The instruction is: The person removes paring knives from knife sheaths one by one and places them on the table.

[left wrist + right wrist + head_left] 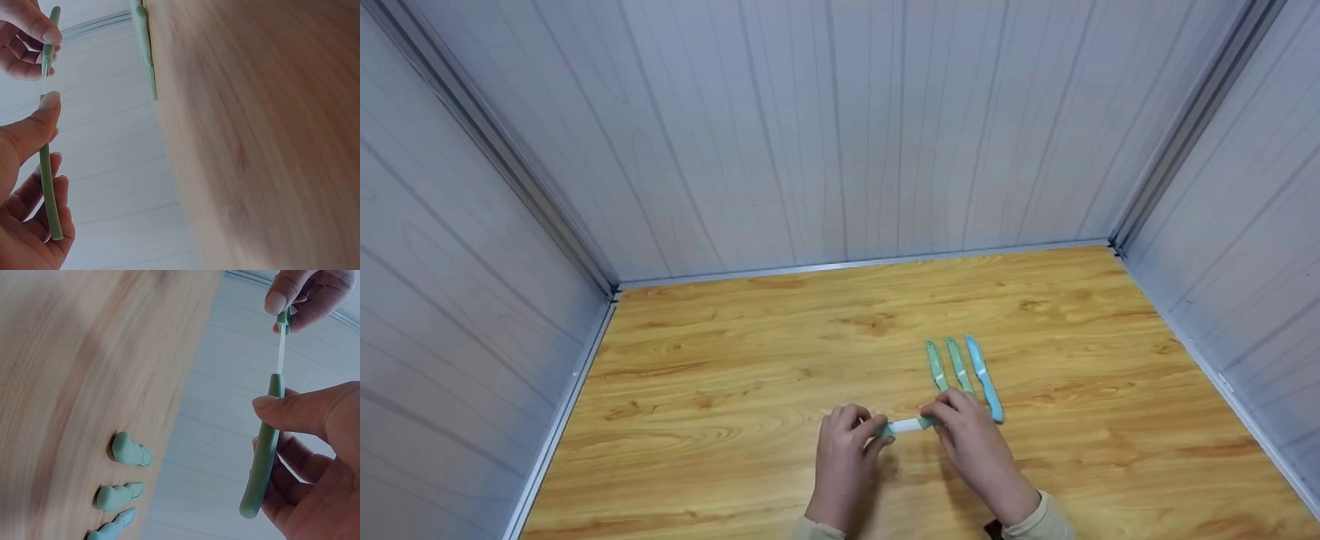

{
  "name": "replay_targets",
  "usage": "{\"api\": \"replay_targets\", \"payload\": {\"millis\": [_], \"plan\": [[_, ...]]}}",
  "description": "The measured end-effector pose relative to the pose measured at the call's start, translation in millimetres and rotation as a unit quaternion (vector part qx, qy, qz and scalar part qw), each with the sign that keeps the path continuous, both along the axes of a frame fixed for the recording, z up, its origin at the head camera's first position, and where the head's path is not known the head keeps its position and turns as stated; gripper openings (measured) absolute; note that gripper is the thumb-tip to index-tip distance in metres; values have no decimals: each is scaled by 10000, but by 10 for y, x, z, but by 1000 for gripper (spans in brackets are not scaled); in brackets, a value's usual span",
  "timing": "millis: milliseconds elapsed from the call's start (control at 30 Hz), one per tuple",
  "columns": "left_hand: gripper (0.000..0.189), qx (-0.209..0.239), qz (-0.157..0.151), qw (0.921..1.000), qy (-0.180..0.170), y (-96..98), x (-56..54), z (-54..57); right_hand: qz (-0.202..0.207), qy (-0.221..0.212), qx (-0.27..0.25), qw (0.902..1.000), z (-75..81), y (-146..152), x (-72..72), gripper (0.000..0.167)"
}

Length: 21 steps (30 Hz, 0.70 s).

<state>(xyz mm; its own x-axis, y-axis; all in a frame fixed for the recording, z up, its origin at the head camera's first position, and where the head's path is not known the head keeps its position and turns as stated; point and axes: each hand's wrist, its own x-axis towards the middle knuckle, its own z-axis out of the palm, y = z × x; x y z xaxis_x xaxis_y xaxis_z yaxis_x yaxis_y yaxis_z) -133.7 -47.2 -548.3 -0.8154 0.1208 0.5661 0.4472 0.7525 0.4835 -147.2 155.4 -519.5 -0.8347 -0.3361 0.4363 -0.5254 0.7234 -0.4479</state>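
A small knife with a white blade (906, 425) is held level above the table between both hands. My left hand (844, 454) pinches its green sheath (49, 197) between thumb and fingers. My right hand (973, 442) grips the green handle (263, 455), thumb along its upper part. Between sheath and handle a stretch of blade shows bare; the tip's end is hidden. Beyond the right hand lie a green knife (934, 361), a second green knife (956, 360) and a light blue knife (982, 375), side by side. The right hand partly covers the green ones' handles.
The wood-grain table (720, 405) is bounded by a pale panel wall (810, 135) at the back, with further panels left and right. Metal strips run along the table's edges. A small dark object (994, 529) shows by the right sleeve.
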Motion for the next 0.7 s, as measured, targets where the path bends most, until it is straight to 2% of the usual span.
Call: {"api": "replay_targets", "payload": {"millis": [133,400,700], "plan": [[21,2,-39,10000,26,1,3,1,44,105,-20,9999,-1,0,-1,29],[20,33,-12,9997,-247,1,-2,13,-8,15,48,10000,-4,2,8,30],[20,36,75,9997,-240,8,5,19,-62,-22,7,10000,-4,-4,6,33]]}}
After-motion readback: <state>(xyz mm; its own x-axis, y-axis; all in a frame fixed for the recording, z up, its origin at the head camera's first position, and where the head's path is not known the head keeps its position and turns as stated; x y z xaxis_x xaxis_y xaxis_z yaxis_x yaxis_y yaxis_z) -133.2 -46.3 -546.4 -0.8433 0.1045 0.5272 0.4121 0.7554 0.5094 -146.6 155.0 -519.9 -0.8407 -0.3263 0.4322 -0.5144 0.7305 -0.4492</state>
